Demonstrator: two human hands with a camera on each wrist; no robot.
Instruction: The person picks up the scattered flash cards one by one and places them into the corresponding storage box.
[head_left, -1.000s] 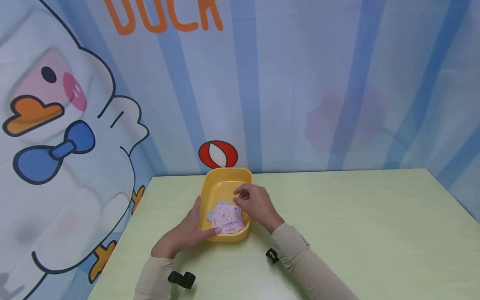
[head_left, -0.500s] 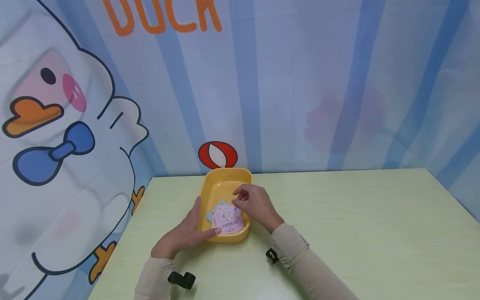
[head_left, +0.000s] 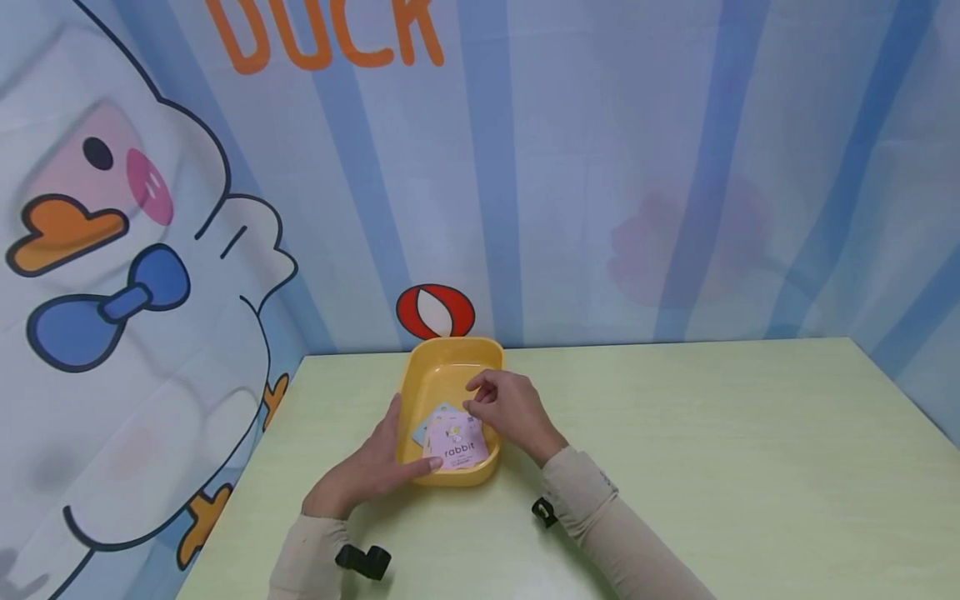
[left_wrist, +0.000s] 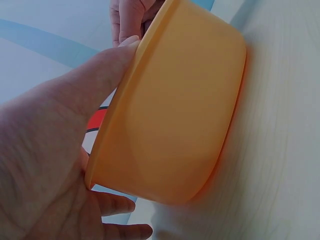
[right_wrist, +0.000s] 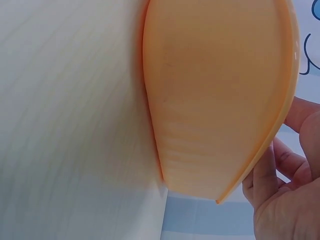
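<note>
A yellow plastic tray (head_left: 442,379) sits on the table, and my left hand (head_left: 366,467) holds its near left side. The thumb lies over the near rim; the fingers run along the outer left wall, also seen in the left wrist view. Inside the near end is a pink card (head_left: 459,443) printed "rabbit", with a light blue card (head_left: 422,427) partly hidden under it. Over the tray's right rim hangs my right hand (head_left: 517,414), fingers loosely bent. Its thumb and index fingertips are apart, close above the pink card's upper edge; nothing shows between them.
The pale green table (head_left: 675,450) reaches to a striped blue cloth backdrop (head_left: 570,167) behind the tray. A large cartoon duck is printed on the cloth at left. Each wrist carries a small black camera mount (head_left: 363,561).
</note>
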